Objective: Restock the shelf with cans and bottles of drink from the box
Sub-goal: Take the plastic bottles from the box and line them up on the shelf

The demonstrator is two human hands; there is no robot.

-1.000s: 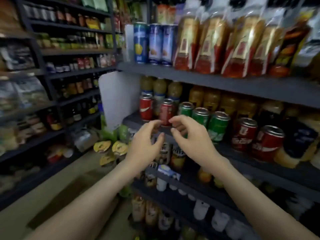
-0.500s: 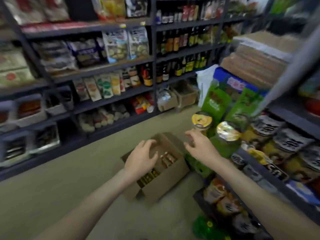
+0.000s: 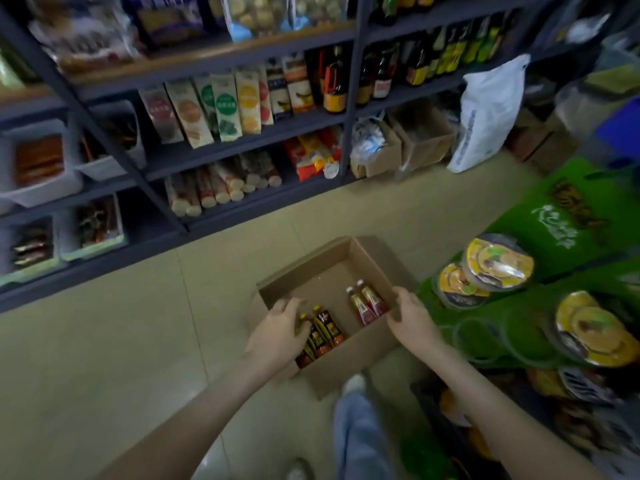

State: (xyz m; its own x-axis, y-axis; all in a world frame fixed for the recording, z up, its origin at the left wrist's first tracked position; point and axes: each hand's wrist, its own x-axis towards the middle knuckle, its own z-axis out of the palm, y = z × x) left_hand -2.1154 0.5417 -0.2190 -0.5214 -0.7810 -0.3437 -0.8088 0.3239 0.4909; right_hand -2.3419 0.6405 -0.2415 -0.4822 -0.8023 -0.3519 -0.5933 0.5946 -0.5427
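An open cardboard box sits on the floor below me. Inside lie three dark bottles with yellow caps at the left and two red-labelled bottles at the right. My left hand reaches into the box, and its thumb and fingers curl round the neck of the leftmost dark bottle. My right hand hovers at the box's right rim beside the red bottles, fingers relaxed and holding nothing.
Green cartons topped with round foil-lidded bowls crowd the right side. A dark shelf rack with packets runs across the aisle. My trouser leg and shoe stand just behind the box. Tan floor lies open at the left.
The view swung from the can shelf down to the floor. Both hands dropped to the box, and the left hand went in and closed round a dark bottle.
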